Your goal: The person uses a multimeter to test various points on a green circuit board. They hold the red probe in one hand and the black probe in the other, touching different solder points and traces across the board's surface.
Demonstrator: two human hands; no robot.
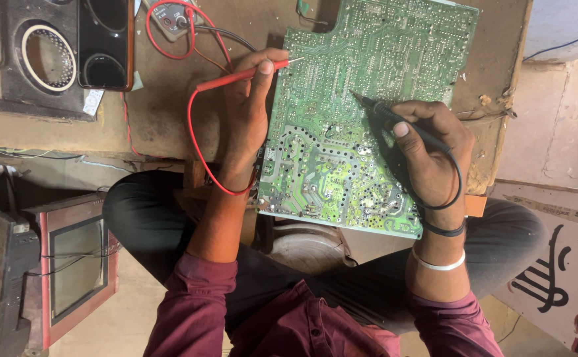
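My left hand (246, 119) sits left of centre in the frame, fingers closed around a red probe (239, 76) whose metal tip reaches the upper left edge of the green circuit board (361, 112). The red wire (193, 132) loops down from the probe past my wrist and back up toward the top of the frame. My right hand (428, 152) is right of centre, closed like a pen grip on a black probe (385, 112), its tip touching the board near the middle. The black wire (457, 182) curls round my right wrist. The board fills the centre and upper right, solder side up, lying on a worn brown table (163, 112) with its lower edge over my lap. A dark speaker box (38, 59) sits upper left.
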